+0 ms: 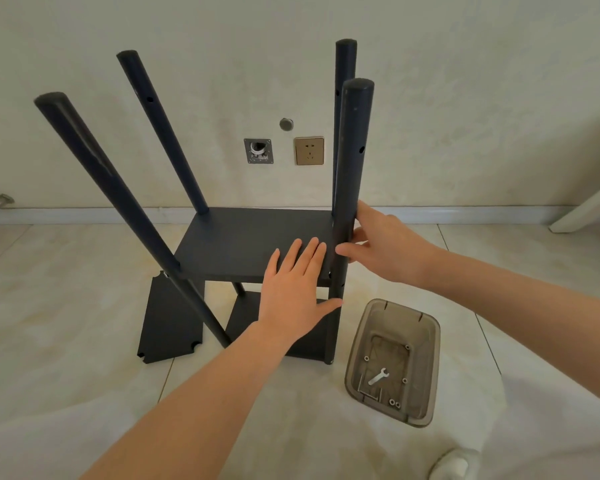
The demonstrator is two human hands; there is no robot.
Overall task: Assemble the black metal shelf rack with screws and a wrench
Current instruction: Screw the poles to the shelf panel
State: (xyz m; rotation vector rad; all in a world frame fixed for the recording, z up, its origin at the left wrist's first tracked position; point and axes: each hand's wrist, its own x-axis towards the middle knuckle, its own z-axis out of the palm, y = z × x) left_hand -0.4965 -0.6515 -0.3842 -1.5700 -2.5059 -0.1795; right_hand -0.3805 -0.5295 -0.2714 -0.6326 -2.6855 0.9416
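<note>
The black shelf rack stands on the floor with several round posts rising around a black shelf board (pixel 243 244). My left hand (pixel 293 292) lies flat on the board's near right part, fingers straight. My right hand (pixel 385 244) grips the near right post (pixel 352 161) just above the board, thumb in front and fingers behind it. A lower board (pixel 246 317) shows under the shelf. A loose black board (pixel 170 323) lies on the floor at the left. A small silver wrench (pixel 378 376) and several screws (pixel 394 403) lie in a smoky plastic tray (pixel 430 362).
The wall behind carries a gold socket (pixel 309 151) and an open junction box (pixel 258 151). A white furniture leg (pixel 589 206) leans in at the right. White cloth (pixel 291 427) covers the near floor.
</note>
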